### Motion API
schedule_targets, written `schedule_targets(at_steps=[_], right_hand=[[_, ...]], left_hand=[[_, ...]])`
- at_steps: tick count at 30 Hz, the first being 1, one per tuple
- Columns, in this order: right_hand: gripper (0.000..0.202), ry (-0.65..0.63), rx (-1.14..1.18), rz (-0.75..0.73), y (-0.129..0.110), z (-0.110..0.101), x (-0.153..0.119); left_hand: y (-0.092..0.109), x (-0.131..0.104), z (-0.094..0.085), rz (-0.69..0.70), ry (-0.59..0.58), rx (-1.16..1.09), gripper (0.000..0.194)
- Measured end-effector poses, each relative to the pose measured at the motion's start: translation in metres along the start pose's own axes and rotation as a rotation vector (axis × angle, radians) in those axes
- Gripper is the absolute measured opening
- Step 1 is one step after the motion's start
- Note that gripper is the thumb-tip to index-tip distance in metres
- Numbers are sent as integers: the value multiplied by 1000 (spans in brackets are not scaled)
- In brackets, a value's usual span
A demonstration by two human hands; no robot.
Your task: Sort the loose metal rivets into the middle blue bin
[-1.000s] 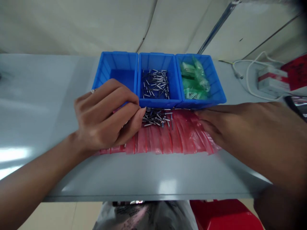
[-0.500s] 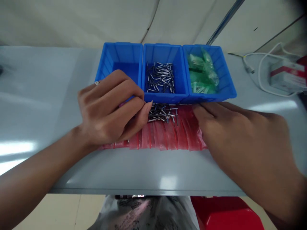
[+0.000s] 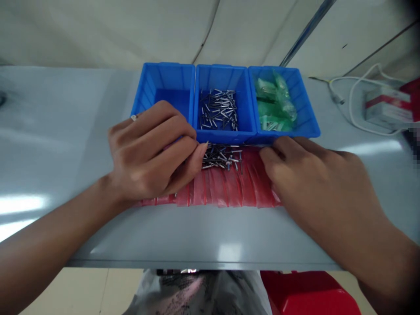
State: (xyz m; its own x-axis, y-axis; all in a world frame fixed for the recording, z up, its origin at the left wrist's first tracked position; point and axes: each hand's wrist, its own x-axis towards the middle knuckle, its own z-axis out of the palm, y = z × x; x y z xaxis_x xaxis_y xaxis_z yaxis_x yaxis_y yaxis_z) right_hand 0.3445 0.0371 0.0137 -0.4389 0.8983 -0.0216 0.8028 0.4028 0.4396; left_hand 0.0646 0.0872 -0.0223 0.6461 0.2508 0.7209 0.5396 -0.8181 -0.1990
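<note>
Fingers of left hand [image 3: 152,155] curled, thumb against forefinger; fingers of right hand [image 3: 318,183] bent together at right end of translucent red plastic bags [image 3: 218,188]; grips cannot be told. Bags, topped by silvery metal rivets [image 3: 218,158]: near tabletop's [image 3: 164,236] front edge.

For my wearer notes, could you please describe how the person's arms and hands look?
Both hands are gloveless. The left hand wears a small, light, shiny ring; no ring is visible on the right hand. No sleeves show on the visible forearms.
</note>
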Motion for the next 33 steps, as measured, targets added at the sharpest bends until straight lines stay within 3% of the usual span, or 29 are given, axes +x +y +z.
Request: schedule_targets(at_steps=[7, 9, 15, 20, 24, 29, 33], right_hand=[[25, 461, 155, -185, -2, 5, -5], [24, 533, 241, -229, -7, 5, 0], [13, 588, 592, -102, -9, 2, 10], [19, 613, 965, 34, -8, 4, 11], [11, 624, 1275, 82, -15, 5, 13], [21, 584, 1333, 95, -21, 0, 11], [9, 672, 1244, 172, -22, -1, 7]], left_hand=[[0, 0, 0, 1, -24, 22, 10], [1, 1, -1, -15, -32, 21, 11], [2, 3, -3, -69, 3, -21, 6], [1, 2, -2, 31, 7, -56, 44], [1, 3, -3, 34, -12, -95, 28], [4, 2, -4, 44, 4, -104, 15], [2, -2, -3, 7, 9, -77, 14]])
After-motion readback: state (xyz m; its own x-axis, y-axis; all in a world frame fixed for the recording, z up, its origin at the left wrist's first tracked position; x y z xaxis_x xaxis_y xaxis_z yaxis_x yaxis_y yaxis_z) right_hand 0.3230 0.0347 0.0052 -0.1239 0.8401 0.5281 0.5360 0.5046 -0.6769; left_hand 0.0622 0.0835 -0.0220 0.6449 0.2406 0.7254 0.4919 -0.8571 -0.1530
